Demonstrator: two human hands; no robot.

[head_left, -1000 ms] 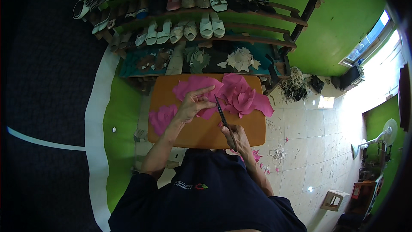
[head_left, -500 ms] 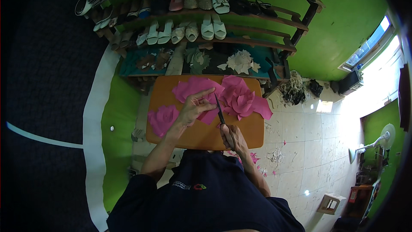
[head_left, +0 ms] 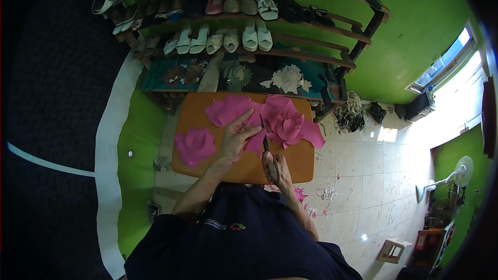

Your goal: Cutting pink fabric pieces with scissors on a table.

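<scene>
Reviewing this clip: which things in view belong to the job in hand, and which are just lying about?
Apparently part of the job:
scissors, in the right hand
pink flower-shaped pieces, near the left hand
orange-brown table, under the pieces

Apparently just lying about:
white sandals
white fan
pale scraps on the floor

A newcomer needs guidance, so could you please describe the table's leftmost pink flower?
Find the orange-brown table mid-picture. Near its left edge, left of the left hand, lies the pink flower. Unlike the pink pieces clustered to its right, it lies alone.
</scene>
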